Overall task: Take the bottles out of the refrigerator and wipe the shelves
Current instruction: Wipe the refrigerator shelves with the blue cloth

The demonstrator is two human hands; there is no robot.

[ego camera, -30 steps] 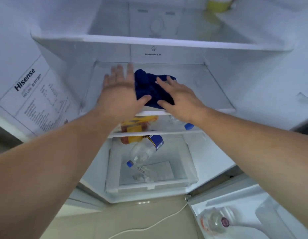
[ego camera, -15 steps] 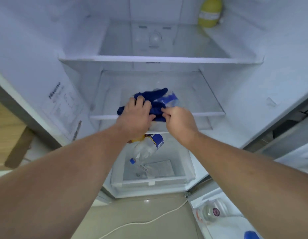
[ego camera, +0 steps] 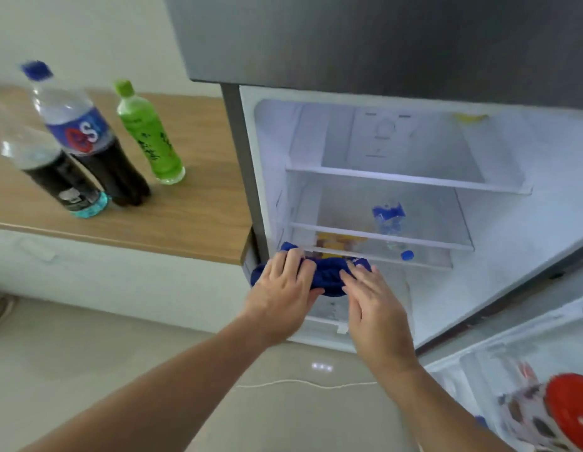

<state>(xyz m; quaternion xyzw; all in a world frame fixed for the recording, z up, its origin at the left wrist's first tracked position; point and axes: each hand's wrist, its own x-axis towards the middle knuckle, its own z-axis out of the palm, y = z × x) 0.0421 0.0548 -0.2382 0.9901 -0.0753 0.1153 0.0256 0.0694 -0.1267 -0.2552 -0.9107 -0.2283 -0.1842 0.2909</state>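
We hold a bunched blue cloth (ego camera: 327,275) between both hands in front of the open refrigerator (ego camera: 498,243), low at its left front corner. Our left hand (ego camera: 282,283) is closed over the cloth's left end, fingers curled across the top of it. Our right hand (ego camera: 375,298) pinches the cloth's right end, with the fingers only loosely bent and the thumb underneath.

Inside the refrigerator, the upper glass shelf (ego camera: 407,181) carries a yellow item (ego camera: 469,117) at the back right, too blurred to name. The middle shelf (ego camera: 381,236) is see-through, and under it a clear water bottle with a blue label (ego camera: 388,220) and blue cap lies tilted. Something yellow-orange (ego camera: 340,243) shows beside it, just behind the cloth.

On the wooden tabletop (ego camera: 192,203) to the left of the refrigerator stand three bottles, close together: a green drink bottle (ego camera: 149,135) with a green cap, a dark cola bottle with a blue label (ego camera: 84,135) and blue cap, and a second dark bottle (ego camera: 55,171) with a teal base, nearest us.

At the lower right, the door rack (ego camera: 498,363) holds a patterned container with a red lid (ego camera: 567,412).
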